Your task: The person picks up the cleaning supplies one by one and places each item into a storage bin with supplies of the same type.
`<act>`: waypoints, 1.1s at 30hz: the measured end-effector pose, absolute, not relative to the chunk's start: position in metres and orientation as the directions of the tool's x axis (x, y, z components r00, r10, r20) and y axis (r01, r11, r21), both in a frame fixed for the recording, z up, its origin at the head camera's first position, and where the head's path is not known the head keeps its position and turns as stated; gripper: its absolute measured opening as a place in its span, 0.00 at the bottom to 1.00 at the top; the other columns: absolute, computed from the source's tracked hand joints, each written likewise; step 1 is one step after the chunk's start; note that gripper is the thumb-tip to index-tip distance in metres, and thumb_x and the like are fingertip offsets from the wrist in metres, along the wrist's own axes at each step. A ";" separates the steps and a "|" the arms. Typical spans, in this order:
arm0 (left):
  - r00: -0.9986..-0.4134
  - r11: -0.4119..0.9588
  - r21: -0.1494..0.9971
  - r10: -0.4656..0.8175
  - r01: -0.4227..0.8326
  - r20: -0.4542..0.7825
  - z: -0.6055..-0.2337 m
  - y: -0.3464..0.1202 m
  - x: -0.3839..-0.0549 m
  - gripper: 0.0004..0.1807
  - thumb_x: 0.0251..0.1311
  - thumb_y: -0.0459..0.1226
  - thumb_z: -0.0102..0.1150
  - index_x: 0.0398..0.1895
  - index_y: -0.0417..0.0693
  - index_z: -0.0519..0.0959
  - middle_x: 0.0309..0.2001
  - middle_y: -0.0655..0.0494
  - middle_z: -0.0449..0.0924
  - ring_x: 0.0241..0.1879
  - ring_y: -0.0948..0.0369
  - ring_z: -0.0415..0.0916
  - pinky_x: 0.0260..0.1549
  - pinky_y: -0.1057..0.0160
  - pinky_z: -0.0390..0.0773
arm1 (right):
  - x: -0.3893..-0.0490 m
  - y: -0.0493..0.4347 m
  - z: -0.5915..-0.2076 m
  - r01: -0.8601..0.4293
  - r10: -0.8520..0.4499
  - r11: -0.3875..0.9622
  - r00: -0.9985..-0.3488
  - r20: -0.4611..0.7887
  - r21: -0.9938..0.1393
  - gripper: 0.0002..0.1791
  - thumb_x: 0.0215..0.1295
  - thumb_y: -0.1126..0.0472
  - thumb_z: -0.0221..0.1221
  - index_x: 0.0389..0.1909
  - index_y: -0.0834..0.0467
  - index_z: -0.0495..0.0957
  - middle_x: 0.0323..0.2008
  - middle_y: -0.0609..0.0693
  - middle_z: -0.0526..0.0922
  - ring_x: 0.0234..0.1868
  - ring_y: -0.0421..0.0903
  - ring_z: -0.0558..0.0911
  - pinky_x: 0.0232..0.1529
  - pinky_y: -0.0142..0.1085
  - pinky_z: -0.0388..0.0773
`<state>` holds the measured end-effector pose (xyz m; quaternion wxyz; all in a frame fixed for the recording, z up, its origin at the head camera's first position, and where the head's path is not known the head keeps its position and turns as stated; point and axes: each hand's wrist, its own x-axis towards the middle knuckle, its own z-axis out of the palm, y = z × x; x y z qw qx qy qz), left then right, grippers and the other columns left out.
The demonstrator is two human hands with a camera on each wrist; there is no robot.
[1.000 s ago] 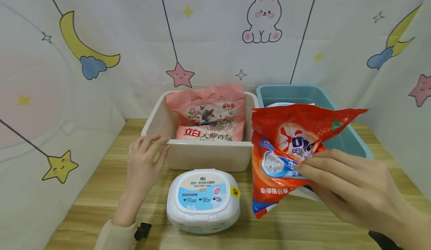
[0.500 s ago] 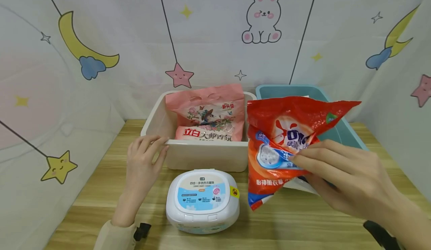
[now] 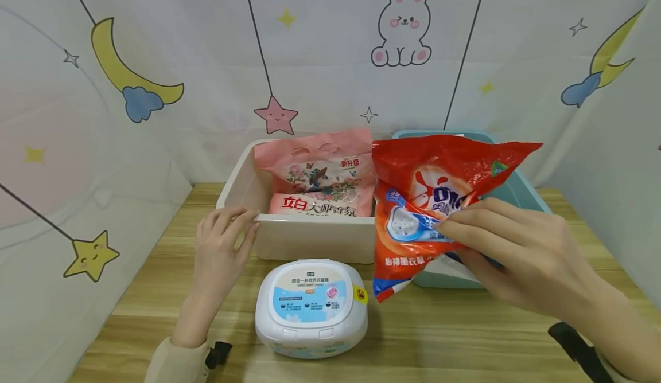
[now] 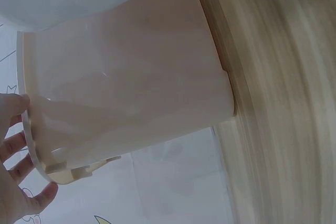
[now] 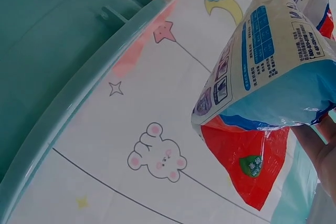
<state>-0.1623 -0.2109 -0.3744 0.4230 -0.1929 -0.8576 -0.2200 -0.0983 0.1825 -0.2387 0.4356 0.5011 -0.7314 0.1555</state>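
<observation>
My right hand [image 3: 521, 257] grips a red laundry detergent bag [image 3: 418, 199] by its side, holding it up in front of the blue-green bin [image 3: 524, 194]. The bag hangs tilted, its lower corner pointing down to the left; the right wrist view shows its printed white and blue back [image 5: 268, 51]. With fingers and thumb, my left hand [image 3: 222, 245] holds the front left corner of the white bin's rim, the bin [image 3: 315, 239] standing on the table. Inside that bin a pink laundry detergent bag [image 3: 320, 171] leans upright, its top above the rim.
A lidded white plastic box [image 3: 312, 308] with a blue label stands on the wooden table [image 3: 428, 343], in front of the white bin. The two bins stand side by side, the blue-green one partly hidden by the red bag. A patterned cloth [image 3: 330, 45] hangs behind and at both sides.
My right hand has moved up and a little to the left with the red bag, which now overlaps the white bin's right edge. My left hand stays at the rim.
</observation>
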 end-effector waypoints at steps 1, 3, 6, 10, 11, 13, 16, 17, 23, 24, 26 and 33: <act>-0.568 0.829 0.213 0.146 0.517 0.810 -0.375 -0.211 -0.163 0.11 0.55 0.33 0.66 0.42 0.42 0.83 0.42 0.44 0.80 0.47 0.44 0.71 0.50 0.42 0.66 | -0.098 0.182 -0.238 -0.865 -0.605 0.454 -0.124 0.786 0.213 0.17 0.69 0.54 0.51 0.35 0.58 0.86 0.30 0.49 0.85 0.31 0.43 0.80 0.26 0.36 0.76; -0.566 0.828 0.213 0.145 0.519 0.811 -0.375 -0.211 -0.163 0.11 0.54 0.33 0.66 0.42 0.42 0.83 0.42 0.44 0.80 0.47 0.45 0.71 0.50 0.43 0.66 | -0.099 0.181 -0.236 -0.861 -0.618 0.459 -0.132 0.775 0.219 0.18 0.70 0.53 0.50 0.35 0.58 0.86 0.31 0.48 0.85 0.31 0.43 0.80 0.27 0.37 0.77; -0.566 0.829 0.215 0.143 0.517 0.812 -0.375 -0.211 -0.164 0.11 0.54 0.33 0.67 0.42 0.42 0.83 0.42 0.44 0.80 0.47 0.45 0.71 0.49 0.43 0.66 | -0.100 0.179 -0.234 -0.856 -0.629 0.462 -0.134 0.766 0.230 0.19 0.71 0.53 0.49 0.35 0.58 0.85 0.31 0.49 0.86 0.32 0.44 0.81 0.27 0.38 0.77; -0.568 0.830 0.209 0.149 0.516 0.810 -0.375 -0.211 -0.164 0.11 0.55 0.33 0.66 0.42 0.42 0.83 0.42 0.44 0.80 0.47 0.45 0.71 0.50 0.43 0.66 | -0.101 0.176 -0.232 -0.857 -0.633 0.458 -0.130 0.763 0.234 0.19 0.71 0.52 0.48 0.35 0.58 0.85 0.31 0.49 0.86 0.32 0.44 0.81 0.27 0.38 0.78; -0.567 0.831 0.208 0.150 0.517 0.810 -0.375 -0.211 -0.164 0.11 0.55 0.33 0.66 0.42 0.42 0.83 0.42 0.43 0.80 0.47 0.44 0.71 0.50 0.43 0.66 | -0.102 0.175 -0.232 -0.858 -0.635 0.458 -0.132 0.761 0.233 0.19 0.71 0.53 0.48 0.35 0.58 0.85 0.31 0.49 0.86 0.32 0.44 0.81 0.27 0.37 0.78; -0.563 0.830 0.206 0.149 0.518 0.813 -0.376 -0.211 -0.164 0.11 0.55 0.33 0.66 0.42 0.42 0.83 0.41 0.43 0.80 0.47 0.44 0.71 0.49 0.43 0.66 | -0.102 0.174 -0.230 -0.856 -0.642 0.461 -0.139 0.754 0.234 0.19 0.71 0.53 0.48 0.36 0.58 0.85 0.32 0.48 0.86 0.32 0.43 0.81 0.26 0.36 0.78; -0.564 0.832 0.204 0.150 0.515 0.812 -0.376 -0.211 -0.164 0.11 0.55 0.33 0.66 0.42 0.42 0.83 0.42 0.43 0.80 0.47 0.44 0.71 0.50 0.43 0.66 | -0.104 0.172 -0.228 -0.852 -0.652 0.467 -0.152 0.743 0.236 0.19 0.71 0.53 0.48 0.36 0.58 0.85 0.32 0.48 0.86 0.32 0.42 0.81 0.25 0.35 0.78; -0.564 0.832 0.204 0.150 0.515 0.812 -0.376 -0.211 -0.164 0.11 0.55 0.33 0.66 0.42 0.42 0.83 0.42 0.44 0.80 0.47 0.44 0.71 0.50 0.43 0.66 | -0.104 0.171 -0.227 -0.852 -0.654 0.468 -0.155 0.740 0.235 0.19 0.71 0.53 0.47 0.36 0.58 0.85 0.32 0.48 0.86 0.32 0.42 0.81 0.25 0.34 0.77; -0.566 0.829 0.210 0.148 0.518 0.811 -0.375 -0.211 -0.162 0.11 0.55 0.33 0.66 0.43 0.43 0.83 0.42 0.44 0.80 0.47 0.44 0.71 0.50 0.42 0.66 | -0.111 0.170 -0.226 -0.841 -0.672 0.484 -0.182 0.718 0.240 0.19 0.72 0.52 0.47 0.38 0.57 0.85 0.34 0.48 0.86 0.34 0.43 0.81 0.26 0.36 0.79; -0.568 0.830 0.210 0.148 0.516 0.809 -0.375 -0.211 -0.162 0.12 0.55 0.33 0.66 0.43 0.43 0.83 0.42 0.44 0.80 0.48 0.45 0.71 0.50 0.42 0.66 | -0.112 0.170 -0.226 -0.838 -0.676 0.489 -0.189 0.713 0.242 0.20 0.72 0.51 0.47 0.39 0.57 0.85 0.34 0.48 0.86 0.35 0.42 0.82 0.26 0.36 0.79; -0.560 0.828 0.212 0.143 0.520 0.816 -0.375 -0.210 -0.162 0.12 0.53 0.31 0.67 0.43 0.43 0.83 0.42 0.44 0.80 0.47 0.45 0.71 0.50 0.42 0.66 | -0.114 0.170 -0.226 -0.834 -0.680 0.496 -0.199 0.706 0.243 0.20 0.72 0.51 0.47 0.39 0.57 0.84 0.35 0.48 0.86 0.35 0.43 0.82 0.26 0.36 0.79; -0.566 0.829 0.214 0.143 0.516 0.812 -0.374 -0.209 -0.163 0.12 0.54 0.32 0.67 0.42 0.42 0.83 0.42 0.44 0.80 0.47 0.45 0.71 0.50 0.43 0.66 | -0.120 0.167 -0.224 -0.832 -0.691 0.495 -0.200 0.694 0.253 0.19 0.72 0.52 0.47 0.40 0.57 0.84 0.35 0.48 0.86 0.36 0.44 0.82 0.27 0.37 0.80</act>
